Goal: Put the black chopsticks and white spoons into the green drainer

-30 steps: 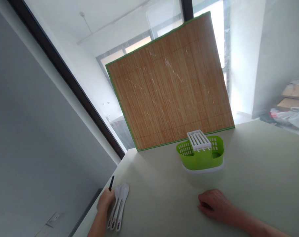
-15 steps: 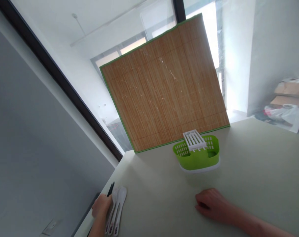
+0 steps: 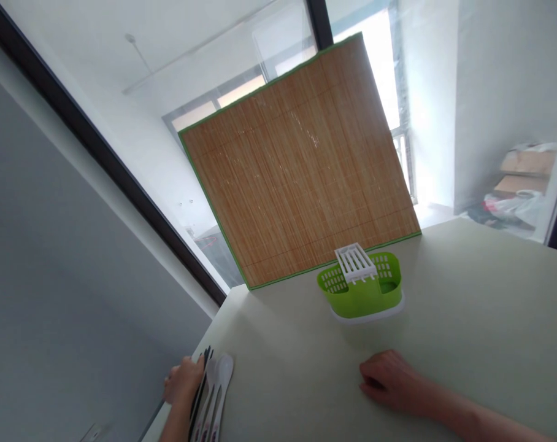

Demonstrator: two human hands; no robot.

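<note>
My left hand (image 3: 183, 379) is at the table's left edge, against some dark chopsticks (image 3: 207, 354); its fingers are bent over the edge, and what they grip is hidden. Several white spoons (image 3: 224, 371) lie side by side just right of the chopsticks. My right hand (image 3: 385, 376) rests on the table with curled fingers and nothing visible in it. Beyond it stands a green basket (image 3: 364, 299) on a white base, with a white slotted rack (image 3: 354, 263) across its top.
A bamboo mat (image 3: 297, 166) with green edging leans upright against the glass behind the pale table (image 3: 297, 344). A grey wall (image 3: 76, 276) runs along the left. Cardboard and plastic bags (image 3: 518, 205) lie beyond the glass at right.
The view has shifted slightly. My left hand has moved a little left off the chopsticks, and more of their length shows. My right hand keeps its curled pose.
</note>
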